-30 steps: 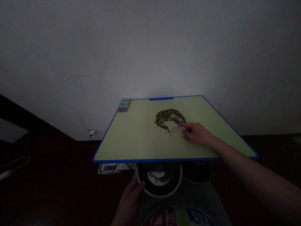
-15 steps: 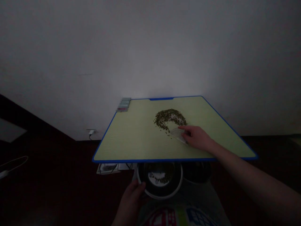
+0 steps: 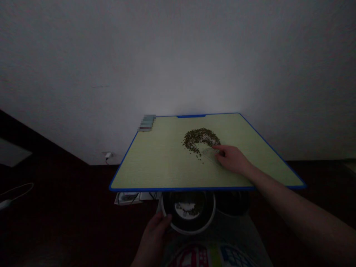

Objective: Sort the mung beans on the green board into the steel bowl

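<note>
The person's right hand (image 3: pixel 233 158) reaches in from the right, its grip nearly closed: the index finger extends along the far side and the thumb sits nearer, with a clear half-round piece (image 3: pixel 209 152), like a protractor, pinched between them. Compared with half a second ago, this hand and the piece sit slightly farther from the person; the bowl, the left hand and the grains look much the same.

The piece lies low over the bench (image 3: pixel 155 163), right of centre, just beside the near opening of a curved heap of grains (image 3: pixel 198 135). Its rounded edge faces the far side; its long axis, along the straight edge, slants from far left to near right, and the right end is hidden by the hand.

The heap is mostly brownish green, with paler bits on its right, and a few loose grains trail nearer.

Below the bench's near edge, the left hand (image 3: pixel 155 228) has its thumb over the left rim of a bowl (image 3: pixel 190 233), fingers curled outside. Some grains lie on the bowl's pale bottom. A dark second bowl (image 3: pixel 234 204) sits just to its right. A plain wall (image 3: pixel 189 59) stands beyond the bench.
</note>
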Available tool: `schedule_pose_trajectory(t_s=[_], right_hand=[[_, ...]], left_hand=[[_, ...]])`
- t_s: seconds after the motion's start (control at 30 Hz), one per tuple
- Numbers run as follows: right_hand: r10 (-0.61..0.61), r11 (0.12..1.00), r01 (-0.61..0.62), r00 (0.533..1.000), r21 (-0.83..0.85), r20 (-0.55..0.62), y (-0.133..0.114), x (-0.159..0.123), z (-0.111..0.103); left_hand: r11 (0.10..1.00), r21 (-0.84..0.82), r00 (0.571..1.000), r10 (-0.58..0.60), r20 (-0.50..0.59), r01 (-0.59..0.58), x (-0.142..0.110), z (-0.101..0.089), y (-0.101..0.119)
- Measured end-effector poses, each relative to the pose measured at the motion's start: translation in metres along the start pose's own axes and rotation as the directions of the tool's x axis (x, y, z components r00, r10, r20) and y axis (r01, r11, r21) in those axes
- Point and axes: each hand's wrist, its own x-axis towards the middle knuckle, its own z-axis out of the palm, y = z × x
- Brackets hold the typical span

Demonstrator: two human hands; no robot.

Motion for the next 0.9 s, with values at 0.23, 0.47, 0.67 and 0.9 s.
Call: schedule_pose_trajectory(t_s=[0.23, 0.47, 0.67, 0.9], right_hand=[[-0.060, 0.998, 0.059, 0.998, 0.021, 0.031, 0.0029, 0.0046, 0.0003], [-0.066, 0.998, 0.065, 0.996, 0.026, 0.061, 0.0021, 0.0014, -0.0028], [-0.039, 0.999, 0.038, 0.998, 0.022, 0.043, 0.0015, 0.0068, -0.0033], [-0.071, 0.997, 0.070, 0.996, 0.029, 0.060, 0.0010, 0.0099, -0.0023]], left_hand=[[1.000, -0.020, 1.000, -0.010, 0.026, 0.011, 0.0023, -0.0021, -0.0028], [0.999, -0.048, 1.000, -0.010, 0.011, 0.010, 0.0011, -0.0019, -0.0023], [1.000, -0.002, 1.000, 0.007, 0.014, -0.007, 0.0010, -0.0027, -0.0021], [1.000, -0.019, 0.998, -0.004, 0.057, 0.005, 0.0059, -0.0065, -0.0053]])
